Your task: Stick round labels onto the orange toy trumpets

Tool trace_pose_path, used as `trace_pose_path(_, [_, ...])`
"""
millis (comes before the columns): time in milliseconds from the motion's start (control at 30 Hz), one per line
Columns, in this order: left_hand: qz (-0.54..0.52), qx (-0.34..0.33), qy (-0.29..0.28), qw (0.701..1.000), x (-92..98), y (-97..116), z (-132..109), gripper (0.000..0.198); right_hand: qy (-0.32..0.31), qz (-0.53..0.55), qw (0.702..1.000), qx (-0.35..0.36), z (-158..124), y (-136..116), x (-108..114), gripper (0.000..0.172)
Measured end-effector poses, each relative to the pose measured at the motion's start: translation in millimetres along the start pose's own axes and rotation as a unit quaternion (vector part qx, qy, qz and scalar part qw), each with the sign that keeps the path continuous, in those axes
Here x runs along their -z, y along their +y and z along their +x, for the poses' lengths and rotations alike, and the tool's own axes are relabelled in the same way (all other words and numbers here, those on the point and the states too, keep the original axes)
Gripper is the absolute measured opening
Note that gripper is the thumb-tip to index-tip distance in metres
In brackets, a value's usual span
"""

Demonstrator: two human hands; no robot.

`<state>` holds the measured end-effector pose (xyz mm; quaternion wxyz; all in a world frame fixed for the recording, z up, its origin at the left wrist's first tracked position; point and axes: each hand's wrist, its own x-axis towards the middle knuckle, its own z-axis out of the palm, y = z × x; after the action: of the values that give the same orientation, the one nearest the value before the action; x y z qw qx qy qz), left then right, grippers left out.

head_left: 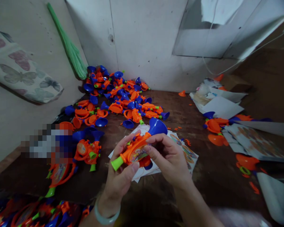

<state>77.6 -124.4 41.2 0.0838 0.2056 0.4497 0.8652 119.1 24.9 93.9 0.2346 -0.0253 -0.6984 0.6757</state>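
My left hand point(119, 176) is wrapped round an orange toy trumpet point(126, 156) with a blue bell, a lime-green mouthpiece and small buttons. The trumpet is tilted, bell up to the right, mouthpiece down to the left. A printed oval sticker point(137, 154) lies on its side. My right hand point(167, 154) has thumb and forefinger pinched together at the sticker's right edge; exactly what is between the fingertips is partly hidden. Below both hands, sheets of round stickers point(188, 154) lie on the dark table point(165, 201).
A large heap of toy trumpets point(115, 108) lies at the back left against the wall. Trumpets with stickers point(61, 173) are at the left, with more below the table's edge. Papers point(217, 105), sticker sheets point(248, 140) and orange parts point(247, 160) lie to the right.
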Motion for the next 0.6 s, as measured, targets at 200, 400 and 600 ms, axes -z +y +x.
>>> trace_pose_path(200, [-0.005, -0.006, 0.021, 1.000, -4.3, -2, 2, 0.046, 0.000, -0.008, 1.000, 0.003, 0, 1, 0, 0.007])
trace_pose_path(400, [0.026, -0.005, 0.034, 0.999, 4.8, -10, -6, 0.051, 0.032, -0.116, 0.987, 0.103, 1, 1, -2, 0.008])
trace_pose_path(600, [0.061, -0.031, 0.045, 0.997, 7.0, -12, -14, 0.050, 0.036, -0.259, 0.939, 0.223, -5, -1, -8, 0.016])
